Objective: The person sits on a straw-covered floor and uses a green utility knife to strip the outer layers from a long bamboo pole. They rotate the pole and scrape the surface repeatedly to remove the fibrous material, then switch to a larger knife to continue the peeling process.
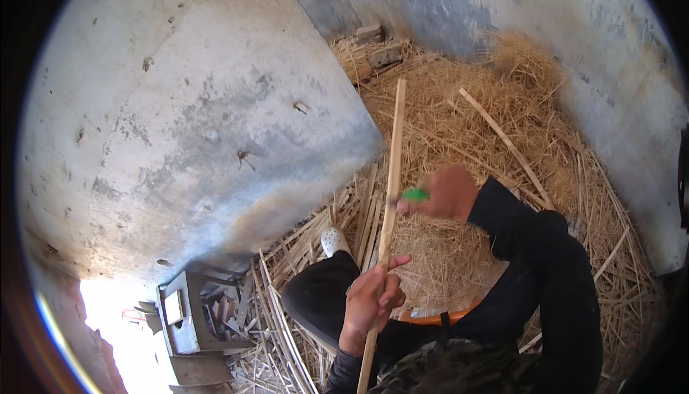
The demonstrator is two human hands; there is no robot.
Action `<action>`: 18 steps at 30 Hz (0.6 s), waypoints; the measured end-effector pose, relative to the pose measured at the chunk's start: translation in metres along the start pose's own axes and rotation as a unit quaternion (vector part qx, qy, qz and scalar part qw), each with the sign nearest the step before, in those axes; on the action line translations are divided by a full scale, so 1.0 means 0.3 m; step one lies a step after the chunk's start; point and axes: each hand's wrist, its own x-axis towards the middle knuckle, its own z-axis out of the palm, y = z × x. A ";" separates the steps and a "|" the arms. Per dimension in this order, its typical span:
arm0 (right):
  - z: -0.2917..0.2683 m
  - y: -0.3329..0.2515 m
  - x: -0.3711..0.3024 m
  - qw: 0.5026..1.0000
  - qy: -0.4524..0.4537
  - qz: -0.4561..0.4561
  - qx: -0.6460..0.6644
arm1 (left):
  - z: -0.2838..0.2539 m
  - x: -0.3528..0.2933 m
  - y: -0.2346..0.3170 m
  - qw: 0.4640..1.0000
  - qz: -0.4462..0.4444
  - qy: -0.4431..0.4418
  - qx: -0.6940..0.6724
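Observation:
A long pale wooden strip, possibly split bamboo, runs upright in front of me from the lower edge toward the far straw. My left hand is closed around its lower part, with one finger stretched to the right. Partway up the strip, my right hand grips a small green-handled tool. The tool's dark end meets or nearly meets the strip. Motion blur hides its exact kind.
Straw-like shavings cover the floor, with a loose strip on them. More strips lie left. A weathered wall stands left, another right. Bricks sit far back; a wooden cabinet is lower left.

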 end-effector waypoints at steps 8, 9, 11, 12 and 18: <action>-0.009 0.175 0.065 0.994 0.026 0.095 -0.053 | 0.026 -0.012 -0.016 0.998 -0.022 -0.002 0.057; -0.002 0.172 0.065 0.993 0.015 0.093 -0.071 | 0.021 -0.015 -0.021 0.998 -0.020 -0.001 0.058; 0.008 0.083 0.044 0.999 0.014 0.017 -0.046 | 0.007 -0.016 -0.010 0.998 -0.011 0.002 0.063; 0.018 0.030 0.018 1.000 0.015 -0.011 -0.023 | -0.001 -0.022 -0.012 0.998 -0.011 0.009 0.061; 0.057 0.083 0.018 0.992 0.095 -0.054 -0.059 | -0.005 -0.039 -0.019 0.997 -0.020 0.006 0.078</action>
